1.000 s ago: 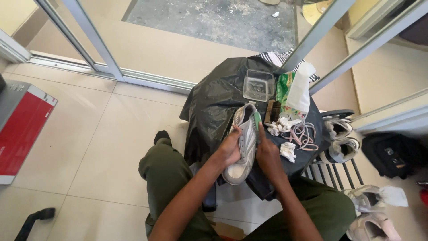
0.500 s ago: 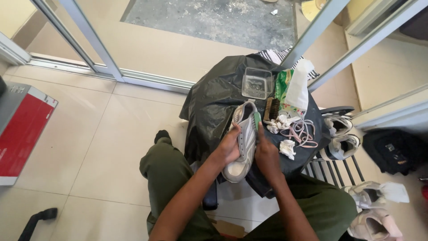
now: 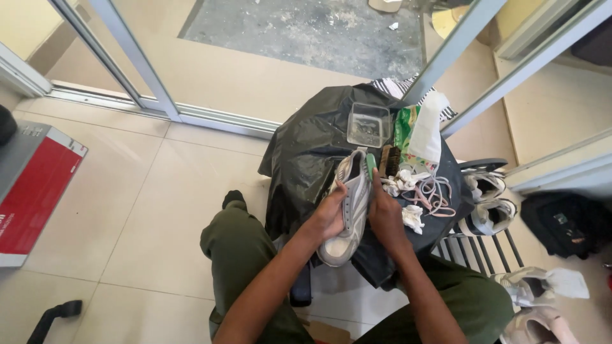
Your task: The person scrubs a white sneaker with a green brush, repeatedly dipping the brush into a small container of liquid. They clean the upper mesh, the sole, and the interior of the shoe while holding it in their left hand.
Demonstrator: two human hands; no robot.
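Grip unchanged from a second earlier: your left hand (image 3: pixel 329 215) clasped the grey sneaker (image 3: pixel 347 207), your right hand (image 3: pixel 386 213) pressed a green brush (image 3: pixel 371 167) against it.

The grey sneaker (image 3: pixel 347 210) looks tipped slightly more upright between the hands than a second ago; the right hand (image 3: pixel 386 213) seems shifted upward along its side.

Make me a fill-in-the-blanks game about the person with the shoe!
1. Both hands, the left hand and right hand, hold a grey and white ____.
2. The small table is covered with a ____ plastic sheet.
3. The clear plastic tub sits ____ from the person than the sneaker.
4. The box on the floor has a ____ side.

Missing words: sneaker; black; farther; red
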